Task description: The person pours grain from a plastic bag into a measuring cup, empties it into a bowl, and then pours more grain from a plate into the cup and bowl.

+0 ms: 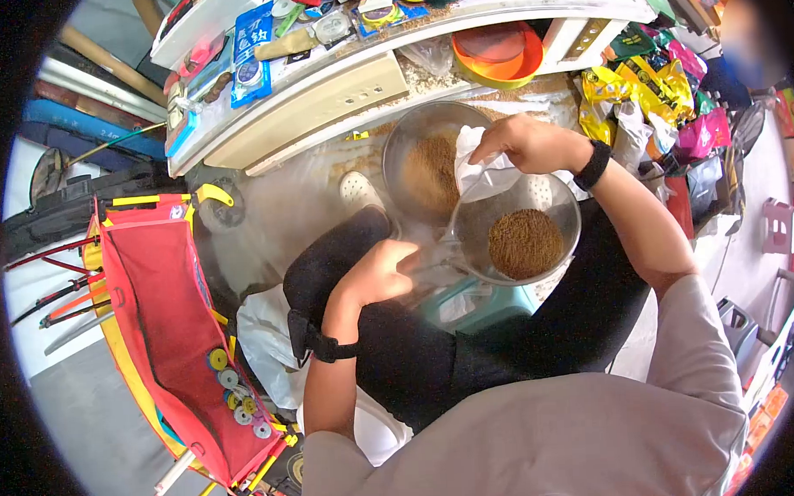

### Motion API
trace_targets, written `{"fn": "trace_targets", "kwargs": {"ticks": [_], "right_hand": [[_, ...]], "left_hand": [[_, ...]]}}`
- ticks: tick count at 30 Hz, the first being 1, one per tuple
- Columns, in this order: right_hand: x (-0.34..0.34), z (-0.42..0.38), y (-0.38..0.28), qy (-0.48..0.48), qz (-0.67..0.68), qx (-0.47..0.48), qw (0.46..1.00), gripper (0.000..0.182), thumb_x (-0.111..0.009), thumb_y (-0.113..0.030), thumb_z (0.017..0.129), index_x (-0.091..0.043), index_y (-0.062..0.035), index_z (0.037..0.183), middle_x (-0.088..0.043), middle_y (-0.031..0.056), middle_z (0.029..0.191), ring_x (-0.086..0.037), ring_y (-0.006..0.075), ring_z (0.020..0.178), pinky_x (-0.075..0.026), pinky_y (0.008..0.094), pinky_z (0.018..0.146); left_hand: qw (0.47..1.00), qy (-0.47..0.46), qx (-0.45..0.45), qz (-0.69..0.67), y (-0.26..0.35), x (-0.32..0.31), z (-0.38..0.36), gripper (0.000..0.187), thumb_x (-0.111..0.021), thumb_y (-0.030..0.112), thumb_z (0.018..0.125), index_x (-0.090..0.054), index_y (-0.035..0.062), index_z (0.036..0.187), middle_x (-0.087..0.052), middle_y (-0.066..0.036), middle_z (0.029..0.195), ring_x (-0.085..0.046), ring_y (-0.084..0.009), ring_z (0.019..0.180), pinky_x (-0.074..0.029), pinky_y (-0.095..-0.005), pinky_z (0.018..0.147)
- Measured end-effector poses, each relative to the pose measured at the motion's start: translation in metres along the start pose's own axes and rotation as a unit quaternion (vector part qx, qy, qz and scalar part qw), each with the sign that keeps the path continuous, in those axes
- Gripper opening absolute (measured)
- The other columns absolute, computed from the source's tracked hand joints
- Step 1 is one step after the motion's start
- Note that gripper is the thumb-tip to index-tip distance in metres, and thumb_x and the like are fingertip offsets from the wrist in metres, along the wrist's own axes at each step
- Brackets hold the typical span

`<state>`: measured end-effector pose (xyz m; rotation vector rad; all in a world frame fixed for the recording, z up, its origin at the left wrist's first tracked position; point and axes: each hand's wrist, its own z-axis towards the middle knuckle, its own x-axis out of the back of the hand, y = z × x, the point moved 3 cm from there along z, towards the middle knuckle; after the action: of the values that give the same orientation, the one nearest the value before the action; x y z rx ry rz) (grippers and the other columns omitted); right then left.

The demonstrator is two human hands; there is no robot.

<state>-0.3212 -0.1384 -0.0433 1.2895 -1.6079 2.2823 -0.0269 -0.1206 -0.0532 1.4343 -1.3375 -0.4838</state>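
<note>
Between the knees a metal bowl (pixel 557 205) holds a round heap of brown grains (pixel 525 243). Above its far edge my right hand (pixel 526 145) is closed on a white bag (pixel 469 146), whose clear part hangs over the bowl. Behind and to the left, a larger metal basin (pixel 402 143) contains lighter brown crumbs. My left hand (pixel 379 273) is over the left thigh, left of the bowl, its fingers partly spread and blurred, with nothing seen in it. Under the bowl stands a light green stool (pixel 469 311).
A cluttered white cabinet (pixel 314 120) spans the far side, with an orange and yellow tub (pixel 530 60) on its lower shelf. Colourful packets (pixel 641 91) lie at the right. A red fabric tray (pixel 150 300) stands left. Part of another person (pixel 749 48) shows at the upper right.
</note>
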Motion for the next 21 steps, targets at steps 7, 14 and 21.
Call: {"fn": "trace_targets", "kwargs": {"ticks": [7,14,21], "right_hand": [[-0.010,0.000,0.003,-0.022,0.030,0.009,0.999,0.051,-0.049,0.014,0.061,-0.070,-0.0055,0.102,-0.069,0.0153,0.093,-0.065,0.0296,0.087,-0.051,0.0373,0.073],[-0.012,-0.003,0.004,-0.059,0.030,-0.032,0.997,0.048,-0.052,0.014,0.063,-0.070,-0.0060,0.103,-0.069,0.0142,0.092,-0.065,0.0294,0.087,-0.051,0.0378,0.075],[-0.017,-0.004,0.013,-0.091,0.057,-0.058,0.992,0.042,-0.054,0.011,0.065,-0.071,-0.0059,0.100,-0.069,0.0125,0.089,-0.065,0.0263,0.083,-0.050,0.0357,0.070]], "left_hand": [[0.997,-0.023,0.047,-0.052,0.002,-0.004,0.000,0.020,-0.054,0.003,0.055,-0.043,-0.0037,0.071,-0.032,-0.003,0.063,-0.037,-0.0081,0.063,-0.032,-0.0303,0.051],[0.991,-0.043,0.087,-0.086,-0.001,-0.010,0.001,0.016,-0.053,0.003,0.055,-0.047,-0.0013,0.070,-0.038,0.006,0.065,-0.037,-0.0054,0.062,-0.030,-0.0272,0.050],[0.992,-0.059,0.081,-0.081,0.004,-0.012,0.005,0.017,-0.054,0.003,0.055,-0.048,-0.0013,0.070,-0.039,0.005,0.065,-0.038,-0.0058,0.061,-0.030,-0.0271,0.050]]}}
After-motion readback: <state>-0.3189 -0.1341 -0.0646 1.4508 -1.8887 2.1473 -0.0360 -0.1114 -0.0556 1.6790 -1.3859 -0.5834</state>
